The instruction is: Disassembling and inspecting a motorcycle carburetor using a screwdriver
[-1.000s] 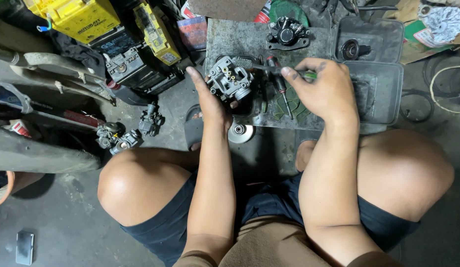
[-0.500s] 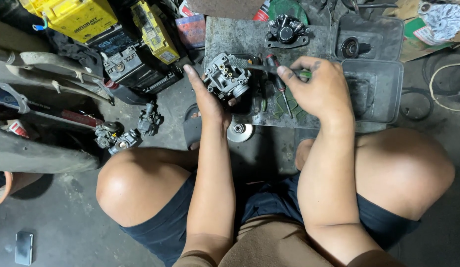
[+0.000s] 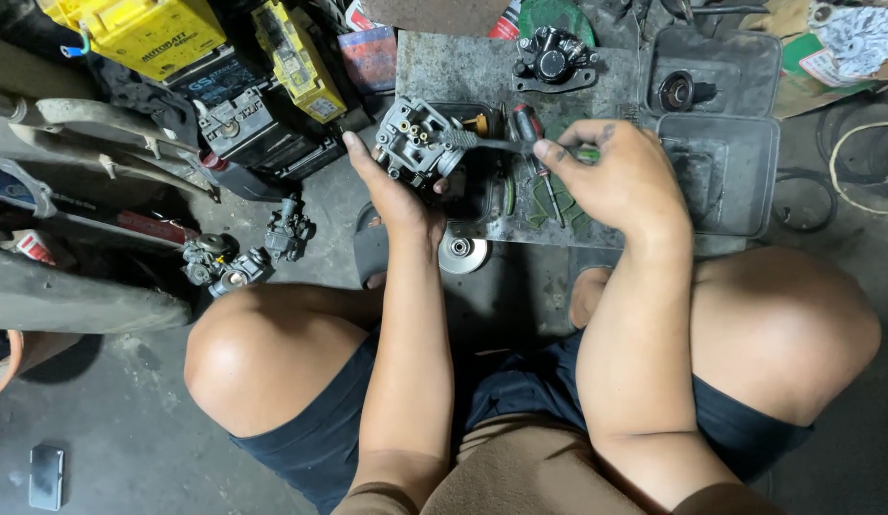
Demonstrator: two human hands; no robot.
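While the person squats on the floor (image 3: 110, 429), knees apart, both hands work over a grey metal plate (image 3: 463, 67) lying ahead of them. At the far left, yellow batteries (image 3: 144, 33) stand on the floor, and two loose carburettor parts (image 3: 244, 253) lie nearer the left knee; a phone (image 3: 46, 475) lies at the lower left. The left hand (image 3: 392, 195) is closed around a carburettor (image 3: 417, 145), fingers wrapped under it and thumb up its left side, holding it tilted above the plate's left edge. A round metal disc (image 3: 460, 253) lies on the floor just off the plate's near edge, touching it or nearly so. The right hand (image 3: 620, 176) grips a screwdriver (image 3: 501, 145), fingers curled tight round the green handle, its shaft lying level and its tip set into the carburettor's right face. Near the plate's far edge sits a dark brake caliper (image 3: 554, 57). Beyond the right edge stands a black tray (image 3: 725, 167), with another above it.
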